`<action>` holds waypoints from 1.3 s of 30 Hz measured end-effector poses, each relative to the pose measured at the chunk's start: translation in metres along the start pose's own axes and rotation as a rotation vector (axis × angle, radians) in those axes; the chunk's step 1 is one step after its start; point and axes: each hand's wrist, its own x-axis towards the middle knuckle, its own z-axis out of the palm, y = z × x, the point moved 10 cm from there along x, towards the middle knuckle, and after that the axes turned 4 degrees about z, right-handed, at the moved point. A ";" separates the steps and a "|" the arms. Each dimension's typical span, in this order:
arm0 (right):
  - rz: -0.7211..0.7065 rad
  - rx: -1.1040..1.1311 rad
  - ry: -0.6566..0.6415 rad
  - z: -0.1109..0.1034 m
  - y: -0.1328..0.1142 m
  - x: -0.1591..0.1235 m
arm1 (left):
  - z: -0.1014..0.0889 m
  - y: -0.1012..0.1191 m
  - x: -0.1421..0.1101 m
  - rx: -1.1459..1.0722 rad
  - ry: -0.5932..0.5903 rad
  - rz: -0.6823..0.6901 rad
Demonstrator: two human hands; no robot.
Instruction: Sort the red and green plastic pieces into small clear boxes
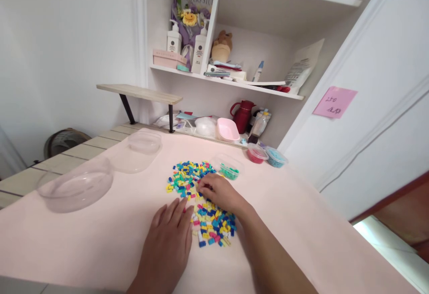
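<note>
Many small toy building bricks (187,173) in blue, yellow, green, white and pink lie in a loose pile on the pink table top. A second cluster of bricks (216,222) spreads nearer to me. My right hand (219,191) reaches in between the two clusters, its fingers curled down; whatever they pinch is hidden. Flat on the table, with fingers stretched out, rests my left hand (172,231), its fingertips at the left edge of the bricks. Just beyond my right hand stands a clear tub (234,164) with green bricks (229,171) in it.
Lidded tubs of red pieces (257,154) and blue pieces (275,157) stand at the back right. At the left lie clear plastic containers (78,184). A pink bowl (228,129) and a red jug (243,116) sit at the back, under the shelves (251,84).
</note>
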 end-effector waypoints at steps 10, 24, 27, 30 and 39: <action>0.023 0.014 0.138 -0.011 -0.003 -0.003 | 0.000 0.001 -0.001 0.026 0.009 0.011; 0.094 -0.057 0.037 -0.001 0.010 0.000 | -0.001 0.001 -0.002 0.051 0.061 0.060; 0.085 -0.009 0.081 -0.005 0.007 0.000 | -0.002 0.002 -0.001 0.058 0.063 0.062; 0.011 0.020 0.084 -0.005 -0.004 -0.001 | -0.002 0.002 -0.001 0.057 0.064 0.058; -0.026 0.036 -0.027 0.006 -0.011 -0.002 | -0.004 0.000 -0.002 0.003 0.074 0.036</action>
